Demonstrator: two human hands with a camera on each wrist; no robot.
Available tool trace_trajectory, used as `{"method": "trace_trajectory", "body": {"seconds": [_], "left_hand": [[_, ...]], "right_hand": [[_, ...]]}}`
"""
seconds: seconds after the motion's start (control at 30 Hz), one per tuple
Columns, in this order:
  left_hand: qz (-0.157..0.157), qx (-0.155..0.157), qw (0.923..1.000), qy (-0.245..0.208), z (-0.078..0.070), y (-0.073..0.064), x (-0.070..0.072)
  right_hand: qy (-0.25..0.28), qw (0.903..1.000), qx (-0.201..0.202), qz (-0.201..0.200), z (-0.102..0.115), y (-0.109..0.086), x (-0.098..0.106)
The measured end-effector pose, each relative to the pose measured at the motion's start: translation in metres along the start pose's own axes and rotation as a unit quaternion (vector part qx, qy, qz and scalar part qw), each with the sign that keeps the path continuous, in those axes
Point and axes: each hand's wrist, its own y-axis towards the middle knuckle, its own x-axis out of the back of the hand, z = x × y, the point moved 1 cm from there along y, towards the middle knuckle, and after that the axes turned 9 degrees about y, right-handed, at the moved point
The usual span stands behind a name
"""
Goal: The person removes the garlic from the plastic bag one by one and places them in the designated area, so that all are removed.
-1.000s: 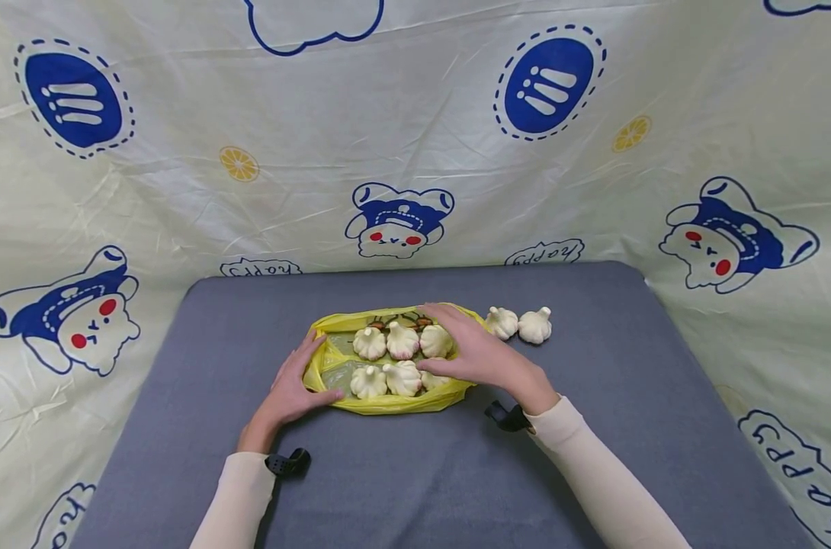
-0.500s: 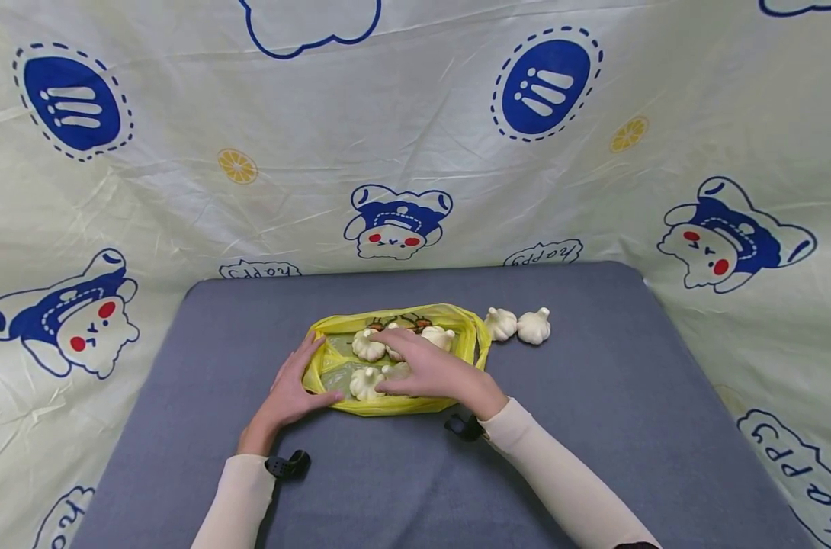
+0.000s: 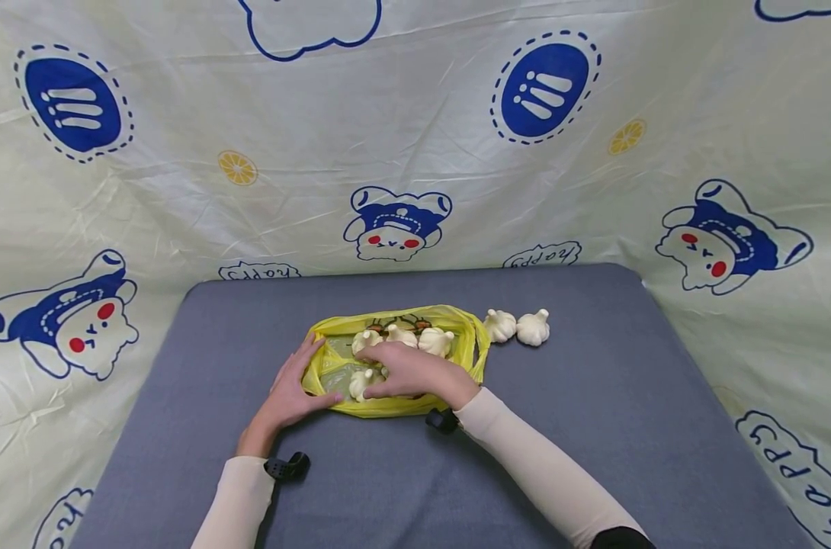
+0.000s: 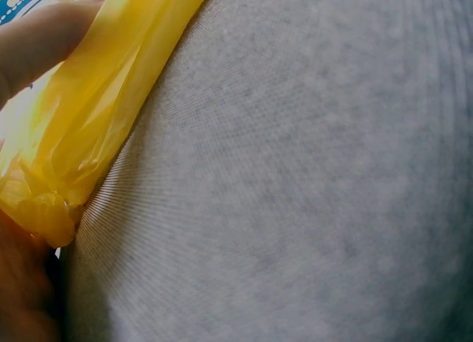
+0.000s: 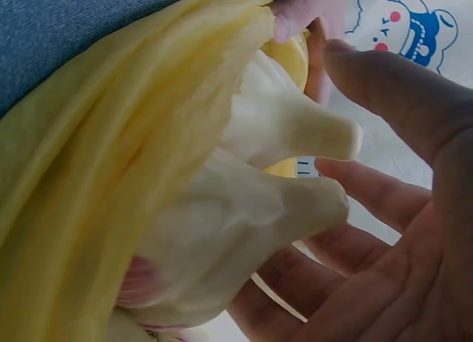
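Observation:
A yellow plastic bag [image 3: 388, 409] lies with its mouth spread wide, several white garlic bulbs inside in two rows. My left hand [image 3: 292, 393] holds the bag's left end, its thumb [image 4: 44, 43] over the yellow film in the left wrist view. Over the front row reaches my right hand [image 3: 415, 374], hiding part of it. The leftmost front garlic bulb [image 3: 359, 383] shows beside its thumb. In the right wrist view, its fingers are spread around the stems of two garlic bulbs [image 5: 236, 238], with gaps visible. Three back-row bulbs, one the right garlic bulb [image 3: 434, 342], stay visible.
Two more garlic bulbs, a nearer one [image 3: 500, 325] and a farther one [image 3: 533, 328], sit just right of the bag. A grey cloth-covered table [image 3: 559, 435] lies under everything. Behind it hangs a printed pale curtain [image 3: 306, 221].
My right hand has moved left, from the bag's right end to above the front-row garlic, uncovering the right rim. The left hand and the bag have stayed nearly still.

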Motion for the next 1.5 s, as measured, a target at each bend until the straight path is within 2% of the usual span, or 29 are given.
{"method": "trace_trajectory", "body": {"seconds": [0.47,0.73,1.23,1.5], "left_hand": [[0.0,0.001,1.0,0.0,0.0,-0.001,0.0],[0.0,-0.002,1.0,0.001,-0.001,-0.001,0.0],[-0.007,-0.023,0.9995,0.021,0.002,0.002,-0.002],[-0.002,-0.021,0.9996,0.02,0.003,0.0,-0.002]], "right_hand": [[-0.015,0.9987,0.014,0.047,0.012,0.023,0.001],[-0.025,0.9964,0.007,0.081,0.01,0.032,-0.001],[-0.036,0.9944,0.014,0.098,0.008,0.036,-0.001],[-0.026,0.995,0.015,0.096,0.006,0.035,0.0]]}}
